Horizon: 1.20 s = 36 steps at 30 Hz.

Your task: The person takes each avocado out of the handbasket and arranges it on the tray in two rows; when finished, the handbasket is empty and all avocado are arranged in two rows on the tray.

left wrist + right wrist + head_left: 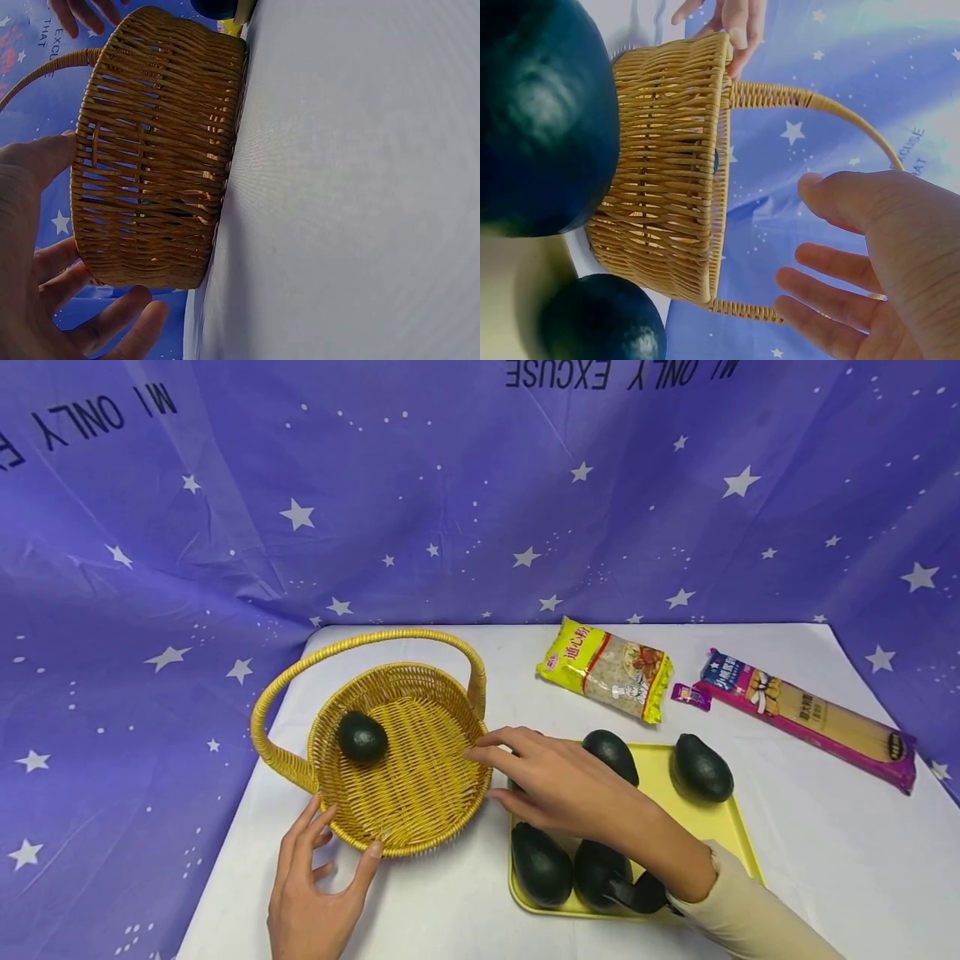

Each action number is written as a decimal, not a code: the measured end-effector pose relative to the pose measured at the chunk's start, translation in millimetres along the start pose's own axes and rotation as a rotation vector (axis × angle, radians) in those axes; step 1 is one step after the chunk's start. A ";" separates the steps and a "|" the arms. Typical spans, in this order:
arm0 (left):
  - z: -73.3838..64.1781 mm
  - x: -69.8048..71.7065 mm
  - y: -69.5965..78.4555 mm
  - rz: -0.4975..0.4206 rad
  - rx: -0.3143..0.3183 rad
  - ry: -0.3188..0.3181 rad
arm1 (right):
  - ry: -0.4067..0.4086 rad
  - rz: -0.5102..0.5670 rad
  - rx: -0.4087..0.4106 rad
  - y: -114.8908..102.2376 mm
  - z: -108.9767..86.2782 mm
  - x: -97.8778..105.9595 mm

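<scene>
A yellow wicker basket (420, 835) with an arched handle (390, 635) stands on the table, one dark green avocado (363, 737) lying inside at its left. Against the front-left rim rests my left hand (315, 881), thumb and fingertips spread along the edge; the left wrist view shows the thumb (52, 156) right at the rim. My right hand (551, 777) hovers by the basket's right rim, fingers loosely extended, holding nothing. Beneath that hand and forearm, a yellow tray (652, 768) bears several dark avocados (542, 864), some partly hidden.
Behind the tray lies a yellow pasta bag (607, 668). A small purple packet (692, 697) sits beside a long purple spaghetti pack (813, 718) at the right. A blue star-patterned curtain (480, 527) borders the white table (840, 868).
</scene>
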<state>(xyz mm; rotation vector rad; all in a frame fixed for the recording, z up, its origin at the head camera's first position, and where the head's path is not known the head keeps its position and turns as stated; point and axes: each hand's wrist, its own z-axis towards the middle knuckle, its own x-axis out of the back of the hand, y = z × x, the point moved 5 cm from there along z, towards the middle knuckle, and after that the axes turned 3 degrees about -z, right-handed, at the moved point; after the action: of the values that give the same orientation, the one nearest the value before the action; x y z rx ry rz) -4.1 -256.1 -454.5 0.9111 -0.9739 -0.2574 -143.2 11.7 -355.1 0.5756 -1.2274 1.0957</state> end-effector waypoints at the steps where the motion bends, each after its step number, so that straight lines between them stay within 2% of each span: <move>1: -0.2 0.0 0.1 -0.001 0.000 0.000 | -0.002 -0.004 0.002 -0.4 1.2 -0.7; 9: -0.6 0.9 0.6 -0.013 -0.001 -0.004 | -0.025 -0.006 0.034 -5.2 12.3 -4.1; 18: -0.4 -0.5 -0.3 -0.015 0.020 -0.013 | -0.003 -0.037 0.113 -13.1 23.0 -7.8; 28: 0.3 -0.3 0.4 -0.017 0.013 -0.014 | -0.053 -0.035 0.123 -19.2 38.9 -13.3; 36: 0.5 -0.1 -0.2 -0.012 0.013 -0.015 | -0.099 -0.041 0.107 -16.8 50.3 -25.7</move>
<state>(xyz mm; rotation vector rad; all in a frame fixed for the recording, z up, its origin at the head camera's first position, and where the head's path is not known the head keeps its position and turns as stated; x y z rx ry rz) -4.6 -256.4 -454.6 0.9277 -0.9856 -0.2687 -149.7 -46.5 -361.2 0.7411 -1.2421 1.1139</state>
